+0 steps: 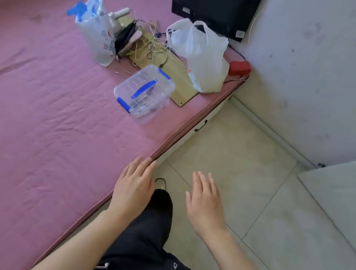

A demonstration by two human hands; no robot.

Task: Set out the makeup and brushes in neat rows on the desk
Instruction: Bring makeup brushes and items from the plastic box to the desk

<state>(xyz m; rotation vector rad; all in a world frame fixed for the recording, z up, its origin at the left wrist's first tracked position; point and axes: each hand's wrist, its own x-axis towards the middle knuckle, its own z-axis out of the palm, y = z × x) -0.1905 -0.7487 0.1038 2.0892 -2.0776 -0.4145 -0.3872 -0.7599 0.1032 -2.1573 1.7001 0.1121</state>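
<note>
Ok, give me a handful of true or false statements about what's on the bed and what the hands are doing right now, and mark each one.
1. Both hands are empty, fingers straight. True: the left hand and the right hand hold nothing.
2. The clear box with the blue handle is open. False: its lid is on, blue clips at both ends.
3. The box sits on the pink bed cover. True.
4. The white plastic bag lies on the floor. False: it is on the bed, beside the wooden board.
5. The dark screen stands against the wall. True.
6. The left hand grips the box. False: the left hand is apart from it, near the bed edge.
</note>
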